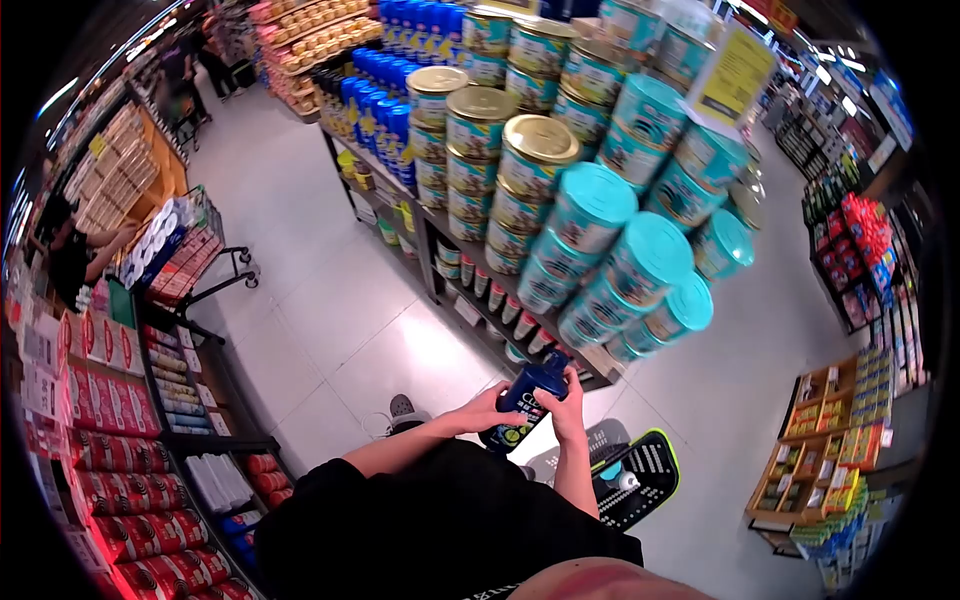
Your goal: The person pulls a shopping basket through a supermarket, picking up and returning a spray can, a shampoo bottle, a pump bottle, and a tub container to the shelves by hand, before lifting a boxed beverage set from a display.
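bottle point(530, 396) I hold: smooth, glossy plastic | my shirt point(430, 515): matt cloth | floor point(330, 300) under me: smooth, glossy tile | gold lids point(541, 138): shiny metal | turquoise lids point(656, 248): glossy plastic | basket point(676, 478): plastic

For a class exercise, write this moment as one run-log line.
left hand: holding bottle; right hand: holding bottle; bottle: dark blue, tilted; basket: near right forearm

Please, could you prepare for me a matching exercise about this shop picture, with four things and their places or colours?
Things:
1. bottle
2. basket
3. shopping cart
4. sign by the stacked cans

Places or colours:
A. at the left side of the view
B. mostly yellow
C. between the left hand and the right hand
D. black with a yellow-green rim

Pairs: 1-C, 2-D, 3-A, 4-B
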`<action>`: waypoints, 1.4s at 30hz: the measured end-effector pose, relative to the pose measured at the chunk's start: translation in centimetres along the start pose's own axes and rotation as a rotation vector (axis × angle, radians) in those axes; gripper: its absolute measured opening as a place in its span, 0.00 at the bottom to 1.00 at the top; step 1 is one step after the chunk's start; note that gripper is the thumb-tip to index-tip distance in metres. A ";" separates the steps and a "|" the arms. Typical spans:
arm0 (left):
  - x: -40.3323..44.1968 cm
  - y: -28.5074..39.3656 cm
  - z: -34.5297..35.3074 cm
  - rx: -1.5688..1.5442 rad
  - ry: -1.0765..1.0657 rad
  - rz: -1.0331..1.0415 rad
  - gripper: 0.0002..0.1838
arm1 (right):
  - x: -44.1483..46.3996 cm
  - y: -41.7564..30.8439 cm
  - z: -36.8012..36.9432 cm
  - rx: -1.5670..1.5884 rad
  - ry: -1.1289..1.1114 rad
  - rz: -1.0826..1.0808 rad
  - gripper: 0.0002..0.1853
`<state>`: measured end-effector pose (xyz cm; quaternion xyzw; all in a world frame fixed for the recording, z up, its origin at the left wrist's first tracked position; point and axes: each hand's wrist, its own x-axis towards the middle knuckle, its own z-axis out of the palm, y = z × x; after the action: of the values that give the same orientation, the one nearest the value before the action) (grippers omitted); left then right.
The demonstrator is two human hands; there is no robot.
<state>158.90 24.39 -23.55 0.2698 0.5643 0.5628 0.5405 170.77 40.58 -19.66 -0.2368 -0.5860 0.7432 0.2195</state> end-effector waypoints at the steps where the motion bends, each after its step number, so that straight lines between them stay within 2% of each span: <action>1: -1.0 0.7 -2.3 -0.087 0.018 0.041 0.49 | 1.2 0.1 2.9 0.003 -0.012 0.022 0.35; 3: -3.0 1.4 -8.1 -0.121 0.084 0.040 0.46 | 4.3 2.3 8.4 -0.005 -0.039 0.054 0.35; 4: -4.1 1.9 -11.1 -0.012 0.175 0.057 0.43 | 5.7 2.8 11.7 -0.005 -0.043 0.051 0.34; 5: -5.1 2.2 -13.9 -0.044 0.231 0.054 0.41 | 6.8 3.0 14.6 0.024 -0.050 0.101 0.39; 7: -6.1 1.5 -19.9 0.128 0.335 0.062 0.41 | 9.6 4.3 19.9 0.001 -0.105 0.129 0.37; 9: -7.6 1.7 -25.0 0.032 0.311 0.064 0.36 | 11.8 4.0 25.5 -0.002 -0.160 0.122 0.36; 15: -9.3 2.6 -36.7 -0.065 0.436 0.151 0.37 | 20.4 6.6 36.5 -0.114 -0.282 0.132 0.33; 19: -10.0 4.6 -42.8 -0.174 0.489 0.193 0.39 | 25.8 6.0 44.3 -0.095 -0.398 0.247 0.38; 21: -10.3 4.4 -46.0 -0.162 0.549 0.240 0.39 | 29.5 8.1 47.8 -0.122 -0.421 0.209 0.38; 22: -10.4 4.5 -47.7 -0.255 0.564 0.309 0.37 | 31.1 8.3 50.3 -0.115 -0.442 0.211 0.37; 24: -10.4 4.3 -52.0 -0.329 0.596 0.312 0.36 | 35.3 10.9 54.3 -0.105 -0.507 0.230 0.36; 25: -11.4 6.9 -54.1 -0.373 0.618 0.303 0.37 | 37.2 11.6 56.9 -0.088 -0.539 0.262 0.36; 26: -11.1 6.3 -56.9 -0.273 0.669 0.254 0.37 | 39.4 12.7 59.2 -0.097 -0.588 0.264 0.37; 28: -11.0 7.7 -62.5 -0.296 0.736 0.251 0.35 | 43.2 13.5 65.0 -0.076 -0.661 0.289 0.37; 29: -11.3 9.5 -65.4 -0.300 0.753 0.187 0.34 | 45.0 12.9 68.1 -0.077 -0.686 0.342 0.38; 30: -11.4 11.1 -67.7 -0.341 0.832 0.098 0.33 | 46.8 13.7 70.6 -0.054 -0.677 0.274 0.38; 32: -11.3 13.4 -72.8 -0.304 0.902 0.029 0.32 | 50.5 13.1 75.3 -0.062 -0.782 0.300 0.37; 33: -11.4 15.8 -74.9 -0.297 0.915 0.112 0.30 | 52.2 12.8 77.3 -0.057 -0.792 0.304 0.37; 34: -11.4 18.1 -76.9 -0.370 0.865 0.128 0.29 | 54.1 12.7 79.0 -0.093 -0.830 0.303 0.31; 37: -10.8 20.5 -82.7 -0.509 0.851 0.178 0.25 | 59.0 10.8 83.3 0.108 -0.925 0.479 0.32; 39: -9.6 21.6 -86.3 -0.589 0.795 0.254 0.28 | 62.4 10.8 85.5 0.123 -0.934 0.555 0.34; 41: -8.4 22.3 -89.5 -0.699 0.731 0.314 0.30 | 65.7 11.8 87.4 0.277 -0.974 0.630 0.33; 42: -8.0 23.4 -91.0 -0.747 0.691 0.289 0.32 | 67.4 11.8 88.5 0.308 -1.007 0.686 0.32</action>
<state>70.84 -8.97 -19.26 -0.0671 0.4276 0.8504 0.2992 62.95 10.80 -19.79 0.0020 -0.3945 0.8675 -0.3030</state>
